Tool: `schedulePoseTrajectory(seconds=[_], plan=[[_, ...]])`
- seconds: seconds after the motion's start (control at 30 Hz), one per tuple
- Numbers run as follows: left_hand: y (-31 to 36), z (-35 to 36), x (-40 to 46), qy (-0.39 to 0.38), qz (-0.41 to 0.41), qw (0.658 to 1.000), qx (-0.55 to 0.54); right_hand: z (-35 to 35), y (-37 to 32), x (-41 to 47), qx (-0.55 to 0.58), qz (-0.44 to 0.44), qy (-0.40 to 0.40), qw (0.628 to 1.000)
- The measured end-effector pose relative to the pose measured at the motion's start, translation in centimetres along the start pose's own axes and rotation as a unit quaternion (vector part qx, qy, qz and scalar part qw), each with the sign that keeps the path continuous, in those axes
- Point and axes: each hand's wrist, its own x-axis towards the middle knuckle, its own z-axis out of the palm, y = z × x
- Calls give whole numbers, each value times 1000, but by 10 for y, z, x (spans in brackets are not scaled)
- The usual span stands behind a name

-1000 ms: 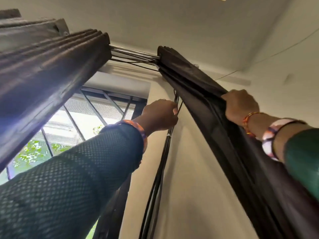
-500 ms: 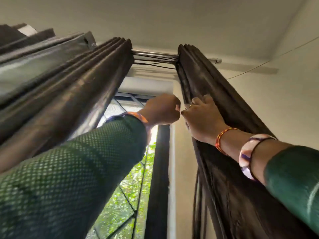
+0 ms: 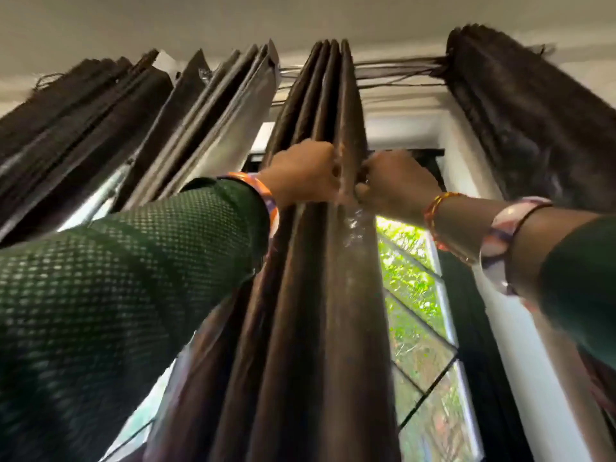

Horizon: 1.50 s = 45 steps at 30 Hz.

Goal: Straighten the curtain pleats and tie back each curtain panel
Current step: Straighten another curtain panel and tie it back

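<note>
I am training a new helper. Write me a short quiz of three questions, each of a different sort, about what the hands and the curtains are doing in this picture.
1. True or false: both hands grip the same bundle of pleats.
2. Which bundle is gripped? A) far left B) the middle one in front of the window C) far right
3. Fill in: a tie-back on the gripped panel is ____ in this view.

Key
1. True: the left hand and the right hand pinch the middle pleat bundle from either side.
2. B: the left curtain folds and the right curtain panel hang untouched; the window shows behind.
3. Not visible.
</note>
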Motion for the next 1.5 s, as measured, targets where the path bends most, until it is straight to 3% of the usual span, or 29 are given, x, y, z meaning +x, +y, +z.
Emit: schedulePoseTrajectory(seconds=[0.13,0.43,0.6,0.73,0.93,1.1,1.27,1.4,1.5], plan=[[-47,-16,-40,-3,-26,998,-50,11,-51,-5,110,58,-37,992],[-96,23,-151,-25,-120,989,-87,43,-130,-76,204,148,-157,955],[-76,50,-245,-82,-183,965,-169,58,-158,-166,119,238,-208,941],[-56,71,-319,-92,-246,943,-206,67,-176,-250,148,309,-266,901],[-26,88,-391,-82,-214,920,-317,71,-188,-334,174,344,-242,890],[-11,87,-409,-148,-174,911,-344,64,-185,-369,192,404,-254,858],[14,80,-416,-154,-151,914,-342,48,-177,-400,163,377,-290,864],[49,63,-409,-91,-242,884,-390,31,-180,-419,158,286,-345,880],[69,50,-404,-95,-284,882,-363,13,-185,-429,152,203,-390,885]])
